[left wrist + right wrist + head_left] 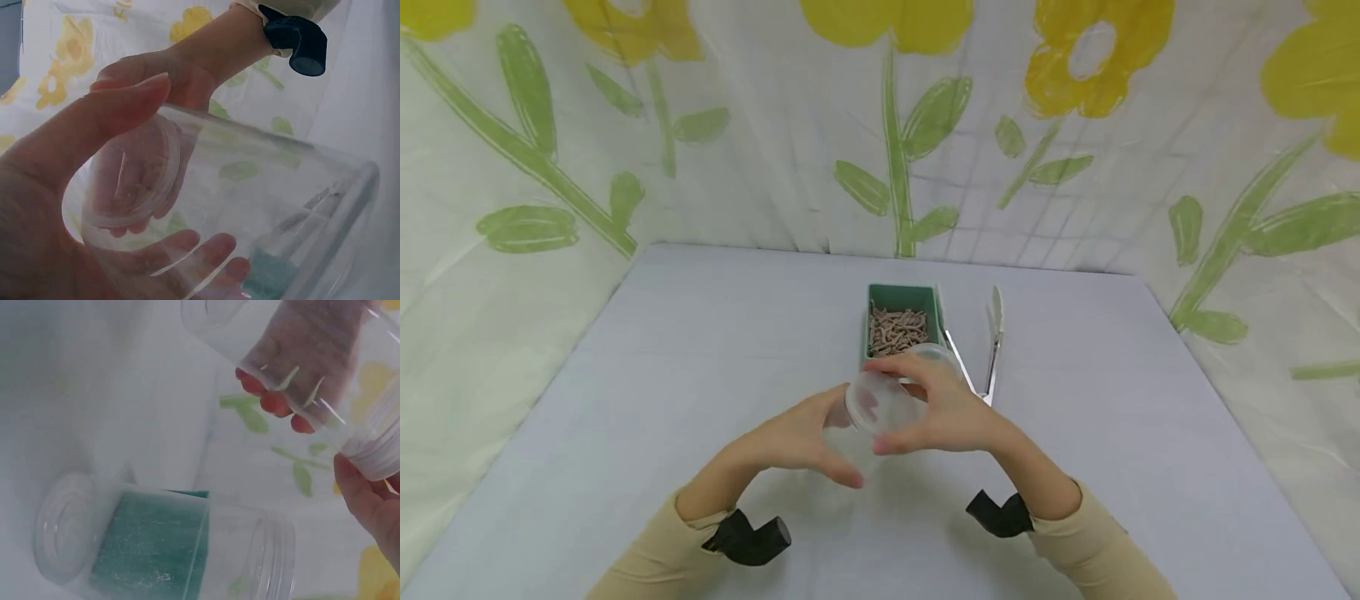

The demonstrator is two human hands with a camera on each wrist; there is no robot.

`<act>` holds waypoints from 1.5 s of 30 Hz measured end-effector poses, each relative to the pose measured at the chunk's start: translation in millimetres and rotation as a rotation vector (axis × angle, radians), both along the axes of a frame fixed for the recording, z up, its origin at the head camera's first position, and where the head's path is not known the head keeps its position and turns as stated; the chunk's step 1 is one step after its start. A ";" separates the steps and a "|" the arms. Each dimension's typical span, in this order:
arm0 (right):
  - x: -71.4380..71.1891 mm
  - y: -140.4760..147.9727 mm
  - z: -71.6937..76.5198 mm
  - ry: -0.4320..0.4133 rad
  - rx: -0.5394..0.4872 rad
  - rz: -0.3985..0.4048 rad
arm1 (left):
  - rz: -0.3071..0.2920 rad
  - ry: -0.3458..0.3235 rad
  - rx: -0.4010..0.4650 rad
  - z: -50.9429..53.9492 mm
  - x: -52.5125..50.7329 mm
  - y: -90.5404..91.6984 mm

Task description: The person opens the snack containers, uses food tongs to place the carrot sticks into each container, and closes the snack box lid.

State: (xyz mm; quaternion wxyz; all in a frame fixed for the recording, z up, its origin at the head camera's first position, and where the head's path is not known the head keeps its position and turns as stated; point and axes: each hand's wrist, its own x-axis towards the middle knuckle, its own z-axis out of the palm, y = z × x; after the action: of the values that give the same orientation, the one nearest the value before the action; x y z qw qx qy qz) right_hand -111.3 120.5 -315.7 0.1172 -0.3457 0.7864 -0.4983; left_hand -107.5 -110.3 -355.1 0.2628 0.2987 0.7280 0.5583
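A clear plastic jar (pixel 848 446) is held tilted above the table, its mouth end toward the right hand. The left hand (pixel 797 437) grips the jar's body, thumb on one side and fingers on the other, as the left wrist view shows through the clear wall (pixel 250 181). At the jar's mouth, the right hand (pixel 951 414) holds the round translucent lid (pixel 880 404) by its edge between thumb and fingers. Whether the lid is screwed tight I cannot tell. In the right wrist view, the right thumb (pixel 359 494) lies against the ribbed end of the jar (pixel 300 344).
Behind the right hand stands a second clear jar (pixel 247 550), partly hidden in the head view. A green box (pixel 901 295) of brown stick-like pieces (pixel 895 332) is just beyond. Metal tongs (pixel 992 367) lie spread to its right. A flower-patterned sheet (pixel 760 167) hangs behind the table.
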 end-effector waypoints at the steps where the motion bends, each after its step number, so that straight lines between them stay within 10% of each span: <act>1: 0.1 0.9 -0.3 -0.015 -0.011 0.035 | -0.044 -0.033 0.030 -0.9 -1.0 -0.6; 7: -1.5 6.6 -1.0 -0.066 -0.058 0.182 | -0.258 -0.159 0.174 -10.0 -9.0 -1.5; 23: -11.3 12.8 -5.4 -0.060 -0.148 0.371 | -0.500 -0.227 0.226 -25.5 -25.9 -2.3; 27: -15.0 18.7 -2.5 -0.013 -0.217 0.313 | -0.368 -0.171 0.217 -23.9 -30.0 -7.7; 36: -14.0 28.4 -1.1 0.032 -0.270 0.079 | 0.225 0.002 0.086 -26.2 -37.7 -10.6; 45: -11.2 28.1 0.2 -0.045 -0.232 -0.161 | 0.415 0.090 0.082 -46.4 -45.0 0.4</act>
State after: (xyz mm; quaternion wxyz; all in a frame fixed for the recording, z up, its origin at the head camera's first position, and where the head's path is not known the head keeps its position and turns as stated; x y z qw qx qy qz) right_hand -122.5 148.7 -315.5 0.0537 -0.2814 0.7460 -0.6011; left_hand -152.5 -109.9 -401.5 0.0968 0.1774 0.7615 0.6158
